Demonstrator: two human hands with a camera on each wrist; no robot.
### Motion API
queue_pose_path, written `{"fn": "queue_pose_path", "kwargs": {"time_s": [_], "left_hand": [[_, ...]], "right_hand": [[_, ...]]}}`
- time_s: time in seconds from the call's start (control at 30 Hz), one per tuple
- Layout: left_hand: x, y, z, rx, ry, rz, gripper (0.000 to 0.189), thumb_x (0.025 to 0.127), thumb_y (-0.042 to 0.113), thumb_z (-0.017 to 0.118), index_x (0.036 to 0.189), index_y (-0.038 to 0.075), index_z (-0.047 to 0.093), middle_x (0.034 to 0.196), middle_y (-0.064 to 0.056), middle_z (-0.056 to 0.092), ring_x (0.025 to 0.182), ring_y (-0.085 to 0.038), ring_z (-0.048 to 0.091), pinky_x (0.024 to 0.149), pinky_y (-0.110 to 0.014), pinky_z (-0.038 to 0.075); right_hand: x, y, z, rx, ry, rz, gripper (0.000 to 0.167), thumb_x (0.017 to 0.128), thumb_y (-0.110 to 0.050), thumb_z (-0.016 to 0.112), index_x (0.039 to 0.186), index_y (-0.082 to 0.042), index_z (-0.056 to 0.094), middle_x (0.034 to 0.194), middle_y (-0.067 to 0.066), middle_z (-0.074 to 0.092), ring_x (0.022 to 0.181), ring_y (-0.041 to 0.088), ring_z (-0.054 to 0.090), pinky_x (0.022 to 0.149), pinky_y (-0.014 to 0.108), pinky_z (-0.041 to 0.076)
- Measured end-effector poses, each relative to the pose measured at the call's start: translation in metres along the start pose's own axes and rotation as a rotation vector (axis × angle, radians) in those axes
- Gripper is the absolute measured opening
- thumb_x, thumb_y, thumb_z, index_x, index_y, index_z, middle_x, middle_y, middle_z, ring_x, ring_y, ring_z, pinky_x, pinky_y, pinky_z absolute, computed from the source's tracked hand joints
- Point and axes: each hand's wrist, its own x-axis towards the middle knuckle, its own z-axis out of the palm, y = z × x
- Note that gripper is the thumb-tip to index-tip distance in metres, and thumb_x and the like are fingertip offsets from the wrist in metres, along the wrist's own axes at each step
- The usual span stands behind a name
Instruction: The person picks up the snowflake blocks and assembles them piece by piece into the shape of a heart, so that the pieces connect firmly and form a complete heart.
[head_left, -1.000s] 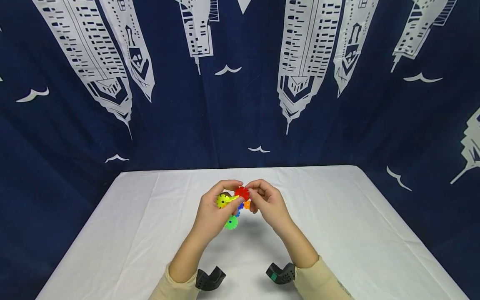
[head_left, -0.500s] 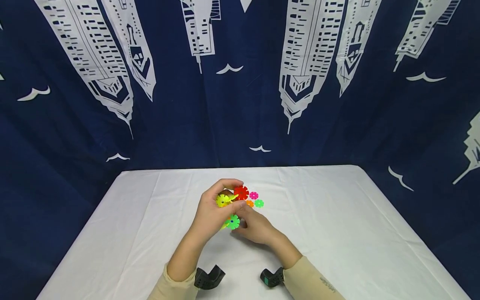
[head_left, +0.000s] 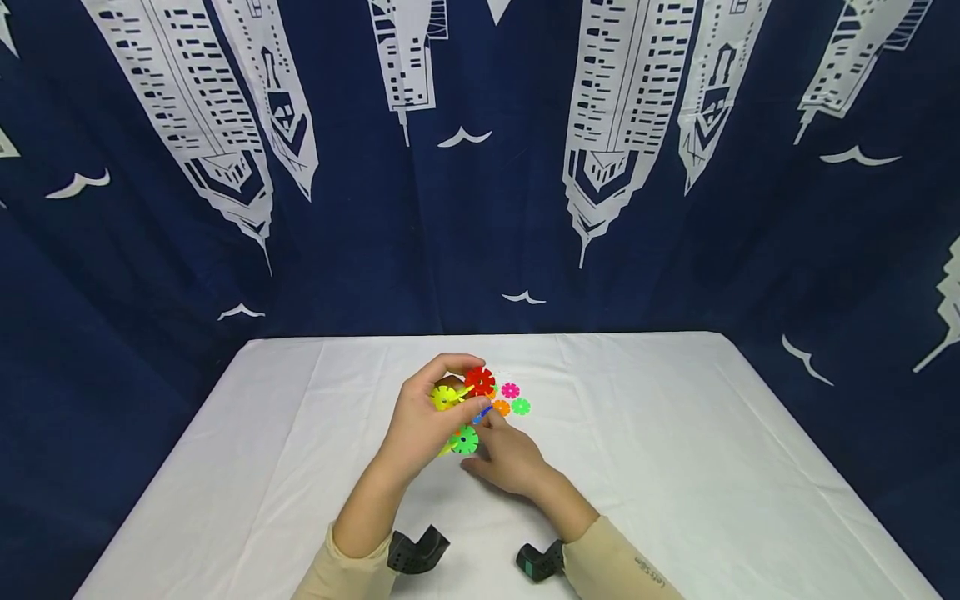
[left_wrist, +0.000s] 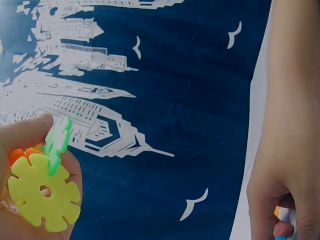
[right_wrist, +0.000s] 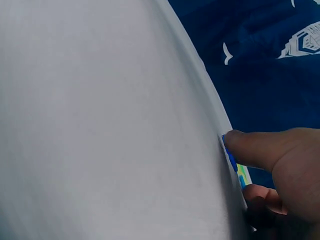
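My left hand (head_left: 423, 417) holds a cluster of joined notched plastic discs up over the table. A yellow disc (head_left: 444, 398), a red disc (head_left: 480, 382) and a green disc (head_left: 464, 439) show on it. The left wrist view has a yellow disc (left_wrist: 45, 192), with a pale green disc (left_wrist: 57, 145) slotted in at an angle. Below and right of the cluster, my right hand (head_left: 513, 458) is low, its thumb apart from its fingertips. A tilted dark blue disc (head_left: 486, 411) lies by those fingertips; in the right wrist view the blue disc (right_wrist: 231, 155) shows beside the thumb.
Loose small discs lie on the white table (head_left: 637, 433): a pink disc (head_left: 510, 390), an orange disc (head_left: 501, 407) and a green disc (head_left: 521, 407). A dark blue printed curtain (head_left: 480, 250) hangs behind the far edge.
My right hand has left the red disc and dropped to the small discs, exposing the pink and green ones. Its fingers have shifted slightly, and a blue disc shows beside them. The left hand stays nearly still.
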Motion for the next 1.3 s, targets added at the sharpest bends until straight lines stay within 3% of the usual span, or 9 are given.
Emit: {"fn": "queue_pose_path", "kwargs": {"time_s": [0.23,0.5,0.63,0.73,1.03,1.3], "left_hand": [[0.001,0.002,-0.002,0.014,0.027,-0.009,0.038,0.084,0.003,0.078,0.119,0.015,0.068,0.121,-0.005,0.065,0.101,-0.026,0.058,0.070,-0.020,0.059],[0.001,0.000,-0.004,0.004,0.028,0.011,0.039,0.085,0.002,0.077,0.121,0.016,0.067,0.120,-0.005,0.065,0.097,-0.022,0.061,0.067,-0.019,0.057],[0.001,-0.002,-0.004,0.001,0.036,0.041,0.041,0.085,0.001,0.076,0.122,0.013,0.066,0.121,-0.007,0.065,0.100,-0.017,0.060,0.072,-0.018,0.055],[0.001,-0.002,-0.003,-0.030,0.030,0.038,0.038,0.084,0.000,0.076,0.120,0.009,0.066,0.122,-0.010,0.065,0.097,-0.018,0.062,0.075,-0.018,0.057],[0.001,0.003,0.000,-0.135,-0.019,-0.036,0.035,0.086,0.001,0.075,0.119,0.009,0.066,0.106,-0.011,0.067,0.070,-0.014,0.063,0.061,-0.021,0.057],[0.000,0.002,0.001,-0.167,-0.052,-0.047,0.032,0.088,0.002,0.072,0.119,0.008,0.065,0.093,-0.012,0.065,0.064,-0.013,0.060,0.059,-0.021,0.055]], "right_hand": [[0.001,0.002,0.006,-0.007,0.063,0.052,0.034,0.082,-0.039,0.080,0.107,-0.019,0.068,0.086,-0.004,0.044,0.068,0.009,0.039,0.053,0.021,0.026],[0.003,0.004,0.007,0.087,0.066,0.074,0.035,0.079,-0.036,0.084,0.096,-0.020,0.058,0.081,-0.008,0.052,0.069,0.008,0.045,0.056,0.022,0.035],[0.003,0.006,0.001,0.200,0.056,0.054,0.030,0.082,-0.026,0.082,0.097,-0.021,0.056,0.076,-0.007,0.055,0.067,0.008,0.048,0.057,0.021,0.038],[0.003,0.008,-0.008,0.332,0.093,0.027,0.024,0.086,-0.016,0.079,0.101,-0.017,0.061,0.080,-0.004,0.059,0.068,0.009,0.051,0.060,0.020,0.043],[-0.001,0.005,-0.054,0.736,0.259,0.012,0.022,0.091,-0.004,0.070,0.109,-0.008,0.058,0.090,0.012,0.061,0.063,0.012,0.055,0.056,0.022,0.052],[-0.011,-0.006,-0.090,0.844,0.384,-0.107,0.022,0.094,-0.001,0.066,0.111,-0.001,0.053,0.091,0.019,0.058,0.066,0.014,0.060,0.063,0.023,0.059]]}}
